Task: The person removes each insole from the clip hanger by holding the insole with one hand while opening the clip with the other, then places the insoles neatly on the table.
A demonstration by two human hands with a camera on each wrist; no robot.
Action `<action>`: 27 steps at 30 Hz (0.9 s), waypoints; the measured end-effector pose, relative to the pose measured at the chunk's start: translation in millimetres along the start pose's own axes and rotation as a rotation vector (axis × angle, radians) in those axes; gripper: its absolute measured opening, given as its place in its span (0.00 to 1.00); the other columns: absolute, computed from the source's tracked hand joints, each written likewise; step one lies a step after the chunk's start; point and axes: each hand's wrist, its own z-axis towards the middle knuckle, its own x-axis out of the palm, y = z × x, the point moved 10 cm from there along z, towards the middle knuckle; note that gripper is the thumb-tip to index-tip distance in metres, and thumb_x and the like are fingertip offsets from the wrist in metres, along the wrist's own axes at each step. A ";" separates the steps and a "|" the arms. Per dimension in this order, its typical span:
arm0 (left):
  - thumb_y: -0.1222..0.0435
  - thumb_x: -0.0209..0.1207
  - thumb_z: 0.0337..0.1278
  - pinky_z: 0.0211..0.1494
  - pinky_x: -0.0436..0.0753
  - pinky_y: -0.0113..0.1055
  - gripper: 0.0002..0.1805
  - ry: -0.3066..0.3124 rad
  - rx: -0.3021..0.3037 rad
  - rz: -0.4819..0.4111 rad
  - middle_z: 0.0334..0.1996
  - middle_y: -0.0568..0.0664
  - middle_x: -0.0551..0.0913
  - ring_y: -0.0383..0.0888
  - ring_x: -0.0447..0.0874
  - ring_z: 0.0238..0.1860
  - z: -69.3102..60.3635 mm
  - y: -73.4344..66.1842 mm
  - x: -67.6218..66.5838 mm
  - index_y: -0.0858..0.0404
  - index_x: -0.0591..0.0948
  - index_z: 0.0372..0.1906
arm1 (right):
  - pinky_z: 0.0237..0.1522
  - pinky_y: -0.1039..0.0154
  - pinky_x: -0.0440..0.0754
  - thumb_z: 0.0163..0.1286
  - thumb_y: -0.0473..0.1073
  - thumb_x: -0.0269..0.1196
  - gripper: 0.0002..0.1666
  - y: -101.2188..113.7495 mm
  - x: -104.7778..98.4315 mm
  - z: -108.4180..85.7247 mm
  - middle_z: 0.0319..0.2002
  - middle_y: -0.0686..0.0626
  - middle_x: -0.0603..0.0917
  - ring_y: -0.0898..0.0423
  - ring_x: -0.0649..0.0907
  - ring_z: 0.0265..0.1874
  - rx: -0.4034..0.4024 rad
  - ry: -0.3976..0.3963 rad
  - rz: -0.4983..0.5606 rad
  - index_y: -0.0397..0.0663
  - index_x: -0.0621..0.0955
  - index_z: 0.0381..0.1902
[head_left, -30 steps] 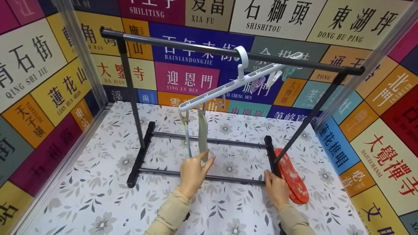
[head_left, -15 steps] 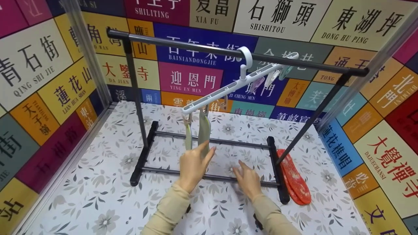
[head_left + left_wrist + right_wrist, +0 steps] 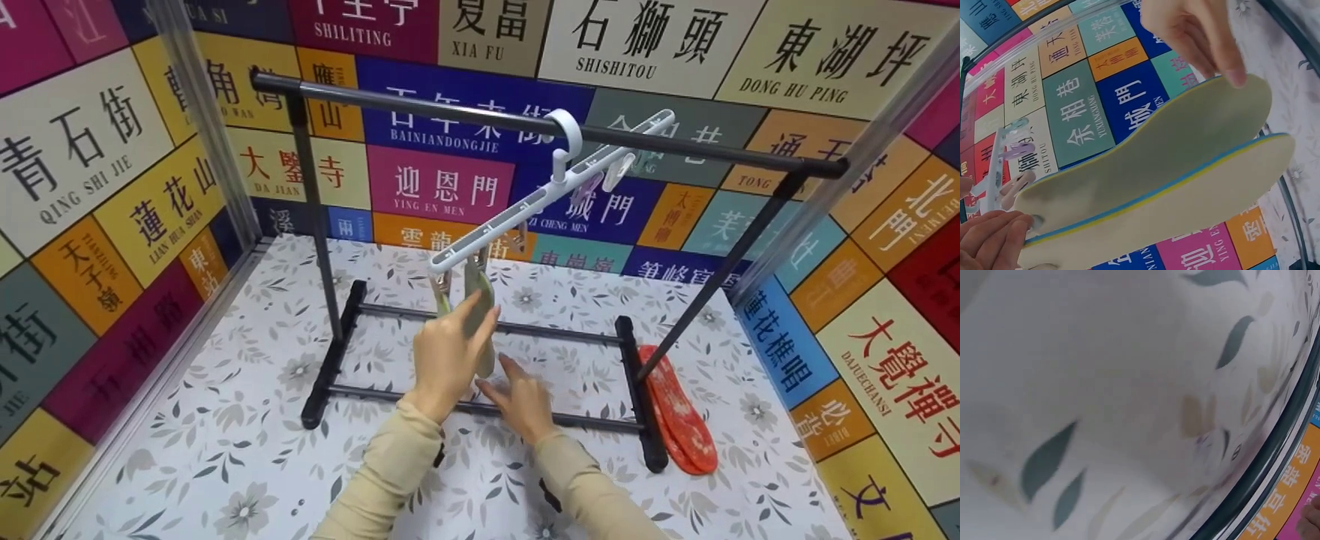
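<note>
Since the earlier frames the right hand [image 3: 527, 401] has come left from the rack's right foot to the toe end of the 2 pale green insoles [image 3: 1174, 135], the left hand [image 3: 444, 356] has risen slightly, and the hanger [image 3: 544, 196] has swung a little on the rail [image 3: 450, 111].

The step in hand appears to be settling the insoles in their clips [image 3: 440, 282]; they hang by the heel at the hanger's near end. I judge the next move calls for steadying the toe end while the heels stay seated.

The left grip has its fingers at the heel end by the clips; whether it pinches anything I cannot tell. The right grip is spread, thumb and index apart around the toe end, contact uncertain.

No container shows. The clips do the holding: 2 carry the insoles, while other clips [image 3: 617, 171] farther along hang without a load. The red insoles [image 3: 679, 420] lie on the table [image 3: 180, 420], right of the rack.
</note>
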 end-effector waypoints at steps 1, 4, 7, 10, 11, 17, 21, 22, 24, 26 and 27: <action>0.53 0.64 0.62 0.19 0.76 0.37 0.20 -0.009 -0.002 0.003 0.28 0.57 0.89 0.46 0.81 0.15 2.1 -0.6 -1.9 0.63 0.86 0.51 | 0.38 0.47 0.84 0.65 0.62 0.65 0.37 2.7 1.6 1.6 0.38 0.37 0.88 0.42 0.87 0.29 -0.003 0.002 -0.001 0.39 0.79 0.60; 0.53 0.64 0.62 0.22 0.79 0.40 0.20 -0.025 -0.005 0.008 0.33 0.58 0.90 0.49 0.83 0.18 7.7 -2.2 -4.9 0.63 0.86 0.51 | 0.43 0.47 0.84 0.66 0.60 0.65 0.35 6.5 6.5 6.8 0.48 0.38 0.87 0.41 0.88 0.39 0.027 0.023 0.018 0.41 0.78 0.62; 0.53 0.64 0.62 0.22 0.78 0.39 0.20 -0.040 -0.001 0.005 0.32 0.58 0.90 0.47 0.81 0.15 12.4 -4.7 -7.8 0.63 0.86 0.51 | 0.44 0.47 0.83 0.69 0.59 0.62 0.32 8.3 9.2 10.9 0.51 0.41 0.86 0.42 0.87 0.44 0.064 0.035 0.031 0.45 0.78 0.62; 0.53 0.64 0.62 0.20 0.75 0.39 0.21 -0.054 -0.004 0.014 0.28 0.58 0.89 0.46 0.76 0.12 16.1 -5.5 -10.5 0.63 0.86 0.51 | 0.41 0.47 0.84 0.72 0.57 0.60 0.26 11.2 11.1 13.5 0.46 0.43 0.89 0.44 0.88 0.41 0.073 0.036 0.061 0.46 0.81 0.58; 0.53 0.64 0.62 0.20 0.75 0.39 0.20 -0.058 -0.006 0.024 0.27 0.58 0.89 0.46 0.76 0.12 17.3 -5.6 -11.5 0.63 0.86 0.51 | 0.39 0.48 0.84 0.72 0.56 0.59 0.24 12.4 11.8 13.9 0.42 0.44 0.89 0.45 0.89 0.38 0.067 0.034 0.070 0.46 0.81 0.56; 0.51 0.62 0.63 0.17 0.73 0.41 0.22 -0.020 -0.053 0.077 0.16 0.56 0.84 0.45 0.69 0.10 24.4 -1.8 -8.0 0.62 0.86 0.52 | 0.31 0.50 0.83 0.74 0.50 0.59 0.16 15.0 11.3 10.4 0.33 0.45 0.89 0.47 0.88 0.30 0.026 0.004 0.071 0.44 0.84 0.48; 0.50 0.62 0.63 0.18 0.73 0.43 0.22 -0.009 -0.084 0.087 0.16 0.57 0.83 0.46 0.70 0.11 28.7 1.4 -6.5 0.61 0.85 0.53 | 0.33 0.50 0.84 0.74 0.49 0.59 0.16 15.4 8.1 7.3 0.36 0.44 0.90 0.45 0.89 0.34 0.012 -0.019 0.065 0.44 0.84 0.47; 0.50 0.62 0.63 0.18 0.73 0.43 0.22 -0.007 -0.092 0.088 0.16 0.57 0.83 0.47 0.71 0.11 29.5 2.5 -6.1 0.61 0.85 0.53 | 0.33 0.50 0.84 0.74 0.49 0.59 0.15 15.6 7.1 6.6 0.36 0.44 0.90 0.45 0.89 0.34 0.010 -0.023 0.067 0.45 0.85 0.46; 0.50 0.62 0.63 0.18 0.73 0.44 0.23 -0.001 -0.106 0.100 0.17 0.58 0.83 0.49 0.73 0.12 30.9 4.4 -5.4 0.62 0.85 0.53 | 0.33 0.51 0.84 0.74 0.50 0.59 0.15 16.0 5.3 5.3 0.35 0.45 0.90 0.46 0.89 0.33 0.009 -0.031 0.073 0.46 0.85 0.44; 0.50 0.63 0.62 0.19 0.74 0.44 0.23 0.009 -0.120 0.117 0.18 0.59 0.84 0.50 0.74 0.13 32.2 6.6 -4.1 0.62 0.85 0.54 | 0.30 0.52 0.83 0.74 0.49 0.59 0.13 17.1 3.4 3.9 0.32 0.46 0.90 0.48 0.88 0.29 -0.001 -0.044 0.070 0.46 0.85 0.41; 0.50 0.63 0.62 0.18 0.74 0.44 0.24 0.017 -0.126 0.124 0.18 0.59 0.84 0.50 0.74 0.13 33.0 7.4 -3.3 0.62 0.85 0.54 | 0.29 0.53 0.82 0.74 0.49 0.60 0.13 17.6 2.6 3.0 0.30 0.47 0.89 0.49 0.88 0.27 -0.007 -0.050 0.067 0.47 0.85 0.39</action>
